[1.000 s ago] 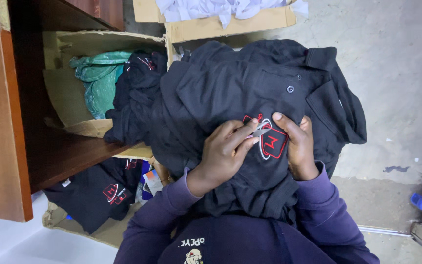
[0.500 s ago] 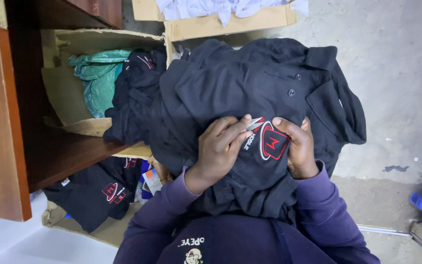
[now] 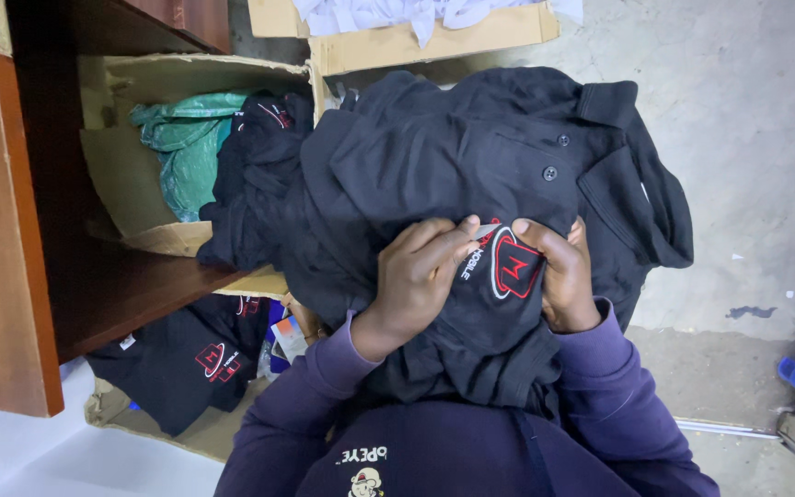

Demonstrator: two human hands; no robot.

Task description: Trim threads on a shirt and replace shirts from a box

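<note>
A black polo shirt [image 3: 471, 156] with a buttoned collar and a red embroidered emblem [image 3: 514, 264] lies bunched over my lap. My left hand [image 3: 419, 273] rests on the fabric just left of the emblem. Its fingertips pinch a small silvery tool [image 3: 486, 230] at the emblem's upper edge. My right hand [image 3: 558, 276] grips the shirt on the emblem's right side, thumb on top near the tool. Purple sleeves cover both my arms.
A cardboard box [image 3: 117, 175] at left holds a green plastic bag [image 3: 181, 147] and more black garments [image 3: 255, 175]. Brown wooden furniture [image 3: 11, 230] stands beside it. Another box with white cloth [image 3: 397, 14] sits at the top. Black shirts [image 3: 186, 364] lie lower left, on a concrete floor [image 3: 747, 120].
My left hand has shifted slightly left and down, with its fingers drawn closer over the tool at the emblem's edge. My right hand keeps its hold on the shirt.
</note>
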